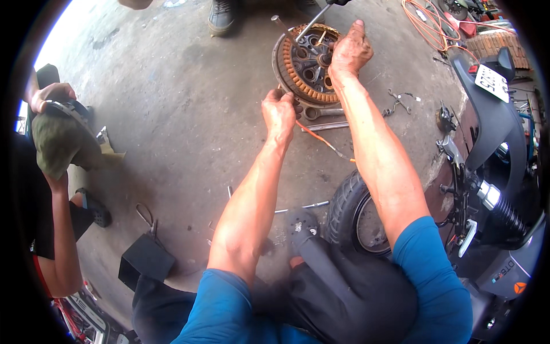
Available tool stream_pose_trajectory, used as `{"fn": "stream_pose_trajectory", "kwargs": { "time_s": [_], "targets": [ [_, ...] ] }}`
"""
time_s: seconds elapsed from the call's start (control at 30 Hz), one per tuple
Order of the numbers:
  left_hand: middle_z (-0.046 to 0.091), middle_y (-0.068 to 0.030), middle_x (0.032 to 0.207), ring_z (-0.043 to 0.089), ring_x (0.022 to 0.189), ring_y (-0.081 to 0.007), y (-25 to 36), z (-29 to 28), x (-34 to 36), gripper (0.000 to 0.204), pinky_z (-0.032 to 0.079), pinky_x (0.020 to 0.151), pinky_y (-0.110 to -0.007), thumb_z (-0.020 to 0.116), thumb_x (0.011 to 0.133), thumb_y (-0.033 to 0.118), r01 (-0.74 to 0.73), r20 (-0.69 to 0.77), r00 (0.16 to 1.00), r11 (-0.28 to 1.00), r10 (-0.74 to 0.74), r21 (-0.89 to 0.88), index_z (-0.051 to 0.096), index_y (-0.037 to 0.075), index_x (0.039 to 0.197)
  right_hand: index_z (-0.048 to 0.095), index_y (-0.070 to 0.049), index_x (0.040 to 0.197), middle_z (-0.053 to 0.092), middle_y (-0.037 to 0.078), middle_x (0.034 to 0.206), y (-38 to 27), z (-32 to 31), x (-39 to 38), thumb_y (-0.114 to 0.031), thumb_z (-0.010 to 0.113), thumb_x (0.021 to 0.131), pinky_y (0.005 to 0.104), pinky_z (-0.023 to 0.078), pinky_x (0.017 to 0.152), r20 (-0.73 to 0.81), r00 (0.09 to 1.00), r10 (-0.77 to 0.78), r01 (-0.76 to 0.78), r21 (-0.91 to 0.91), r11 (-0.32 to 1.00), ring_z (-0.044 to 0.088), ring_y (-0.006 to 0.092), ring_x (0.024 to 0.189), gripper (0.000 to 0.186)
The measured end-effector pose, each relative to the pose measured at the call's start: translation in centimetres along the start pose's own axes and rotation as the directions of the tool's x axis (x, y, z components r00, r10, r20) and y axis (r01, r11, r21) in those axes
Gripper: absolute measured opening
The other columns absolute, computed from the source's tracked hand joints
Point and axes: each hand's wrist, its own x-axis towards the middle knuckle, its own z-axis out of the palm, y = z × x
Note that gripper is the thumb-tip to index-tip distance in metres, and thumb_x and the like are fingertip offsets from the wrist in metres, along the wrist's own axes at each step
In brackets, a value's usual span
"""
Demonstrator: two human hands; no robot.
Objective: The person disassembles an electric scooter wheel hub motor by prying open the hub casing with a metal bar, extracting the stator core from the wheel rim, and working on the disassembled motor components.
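An opened hub motor (pixel 286 57) with a ring of copper coils lies on the floor at the top centre. My left hand (pixel 278 114) has its fingers closed at the lower left edge of the motor, by an orange cable (pixel 312 133). My right hand (pixel 350 53) is closed at the right side of the motor, beside the central hub (pixel 324 59); what it grips is hidden. Metal rods (pixel 303 31) stand across the top of the motor, one reaching a dark hand at the upper edge. A large wrench (pixel 322 113) and a metal bar (pixel 325 126) lie below the motor.
A co-worker (pixel 57 241) at left holds a green cloth (pixel 57 143) and metal part. Another person's boot (pixel 220 17) stands above. A tyre (pixel 344 218) lies below my arms, a motorbike (pixel 498 206) fills the right. A black box (pixel 146 261), hoses (pixel 429 26) and tools surround me.
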Motion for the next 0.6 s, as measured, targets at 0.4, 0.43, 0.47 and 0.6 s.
{"fn": "stream_pose_trajectory", "kwargs": {
  "time_s": [0.4, 0.43, 0.47, 0.6],
  "targets": [
    [0.066, -0.0146, 0.083, 0.064, 0.066, -0.0206, -0.9, 1.9, -0.7, 0.027, 0.052, 0.057, -0.031, 0.058, 0.091, 0.014, 0.044, 0.058, 0.997, 0.999, -0.042, -0.031, 0.057, -0.009, 0.105, 0.046, -0.003, 0.073, 0.042, 0.003, 0.056, 0.0, -7.2, 2.3, -0.035, 0.046, 0.101, 0.0312, 0.046, 0.042, -0.316, 0.814, 0.488, -0.387, 0.333, 0.86, 0.047, 0.0154, 0.045, 0.043],
    [0.066, -0.0141, 0.084, 0.063, 0.065, -0.02, -1.3, 2.1, -0.9, 0.027, 0.051, 0.057, -0.031, 0.058, 0.091, 0.015, -0.018, 0.059, 0.998, 0.997, 0.022, -0.075, 0.057, -0.009, 0.105, 0.046, -0.003, 0.073, 0.042, 0.003, 0.056, 0.3, -7.9, 1.8, -0.035, 0.046, 0.101, 0.0312, 0.046, 0.042, -0.324, 0.809, 0.49, -0.386, 0.335, 0.859, 0.047, 0.0154, 0.045, 0.043],
    [0.065, -0.0137, 0.084, 0.063, 0.065, -0.0195, -1.7, 2.3, -1.1, 0.027, 0.051, 0.057, -0.031, 0.058, 0.092, 0.015, -0.079, 0.057, 0.995, 0.99, 0.086, -0.119, 0.057, -0.008, 0.105, 0.046, -0.003, 0.074, 0.042, 0.003, 0.056, 0.5, -8.5, 1.3, -0.036, 0.046, 0.101, 0.031, 0.045, 0.043, -0.311, 0.809, 0.499, -0.387, 0.356, 0.85, 0.047, 0.0158, 0.045, 0.043],
    [0.064, -0.0109, 0.085, 0.061, 0.066, -0.0144, -4.4, 2.3, -1.2, 0.028, 0.049, 0.058, -0.028, 0.059, 0.093, 0.017, -0.271, 0.068, 0.961, 0.961, 0.268, 0.05, 0.058, -0.007, 0.108, 0.047, -0.003, 0.075, 0.041, 0.003, 0.054, 0.1, -8.6, 0.6, -0.038, 0.045, 0.101, 0.0315, 0.045, 0.046, -0.326, 0.811, 0.486, -0.376, 0.346, 0.859, 0.047, 0.0166, 0.045, 0.044]
  ]
}}
